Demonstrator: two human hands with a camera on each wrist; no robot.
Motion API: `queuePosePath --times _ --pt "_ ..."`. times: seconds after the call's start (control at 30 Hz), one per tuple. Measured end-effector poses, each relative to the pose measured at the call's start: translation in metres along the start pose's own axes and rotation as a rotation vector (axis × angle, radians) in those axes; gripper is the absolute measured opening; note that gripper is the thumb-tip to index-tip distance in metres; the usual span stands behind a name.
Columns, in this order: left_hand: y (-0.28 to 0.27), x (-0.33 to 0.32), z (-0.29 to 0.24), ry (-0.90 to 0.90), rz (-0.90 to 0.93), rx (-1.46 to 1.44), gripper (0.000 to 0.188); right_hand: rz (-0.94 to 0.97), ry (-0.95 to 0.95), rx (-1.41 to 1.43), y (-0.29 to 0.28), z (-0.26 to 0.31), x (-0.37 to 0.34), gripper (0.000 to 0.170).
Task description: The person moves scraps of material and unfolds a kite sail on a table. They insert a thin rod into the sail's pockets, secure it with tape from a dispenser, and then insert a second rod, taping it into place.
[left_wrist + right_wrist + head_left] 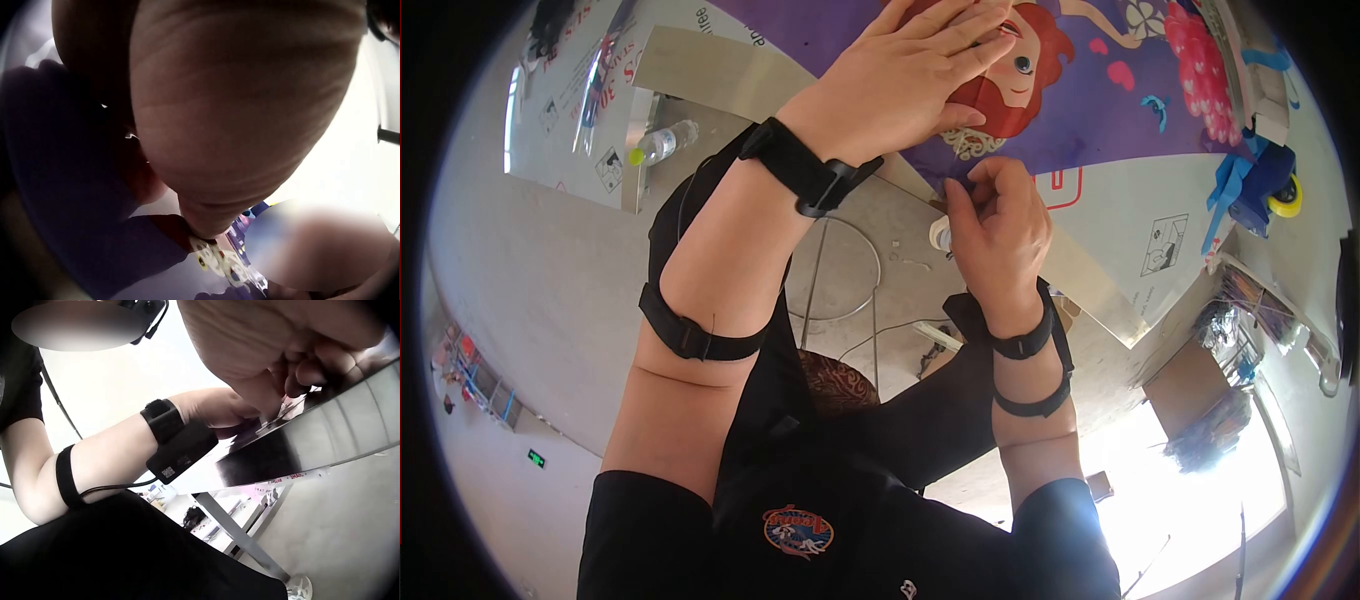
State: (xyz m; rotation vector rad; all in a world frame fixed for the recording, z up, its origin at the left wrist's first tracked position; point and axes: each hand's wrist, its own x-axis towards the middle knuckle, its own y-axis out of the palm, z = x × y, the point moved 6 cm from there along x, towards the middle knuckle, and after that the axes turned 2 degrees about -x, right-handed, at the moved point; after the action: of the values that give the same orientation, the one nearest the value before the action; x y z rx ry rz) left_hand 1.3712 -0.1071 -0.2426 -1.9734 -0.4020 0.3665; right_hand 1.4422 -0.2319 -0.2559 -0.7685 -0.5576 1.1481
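A purple printed sheet [1090,110] with a red-haired cartoon figure lies over the table top. My left hand [900,85] rests flat on it, palm down, fingers spread and thumb pointing right. At the sheet's near edge, my right hand [1008,225] has its fingers curled, and thumb and forefinger pinch that edge. The fingertips are partly hidden in the head view; the right wrist view shows the right hand [294,356] bent low over the table's rim. Beside the right thumb, a white round thing [941,234] shows just off the table edge.
The white printed table top [1115,255] shows at right, its metal-edged part [700,75] at left. A clear bottle [668,142] with a green cap is at left. Pink decorations [1200,75] and a yellow tape roll [1287,197] sit at right. A round metal frame [840,265] stands below.
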Motion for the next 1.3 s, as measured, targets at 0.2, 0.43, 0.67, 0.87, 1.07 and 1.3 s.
queuePosePath --times 0.2,0.43,0.67,0.87,1.07,1.3 --pt "0.002 -0.001 0.001 0.003 -0.045 -0.023 0.068 0.007 0.057 -0.057 0.001 0.000 0.004 0.025" --pt "0.001 0.000 0.002 -0.002 -0.031 -0.051 0.066 0.041 -0.019 -0.135 0.001 0.005 0.003 0.029" --pt "0.000 0.002 0.001 -0.009 0.022 -0.035 0.066 0.182 0.071 0.080 -0.001 -0.004 0.000 0.030" --pt "0.014 0.003 0.004 0.014 -0.209 -0.078 0.069 0.226 -0.039 0.051 -0.011 -0.008 0.002 0.023" --pt "0.005 0.015 -0.004 -0.092 -0.051 -0.082 0.073 -0.075 0.375 0.594 -0.081 -0.073 0.004 0.017" --pt "-0.005 0.024 -0.007 -0.103 -0.249 -0.147 0.057 -0.851 0.543 0.267 -0.287 -0.246 0.025 0.016"
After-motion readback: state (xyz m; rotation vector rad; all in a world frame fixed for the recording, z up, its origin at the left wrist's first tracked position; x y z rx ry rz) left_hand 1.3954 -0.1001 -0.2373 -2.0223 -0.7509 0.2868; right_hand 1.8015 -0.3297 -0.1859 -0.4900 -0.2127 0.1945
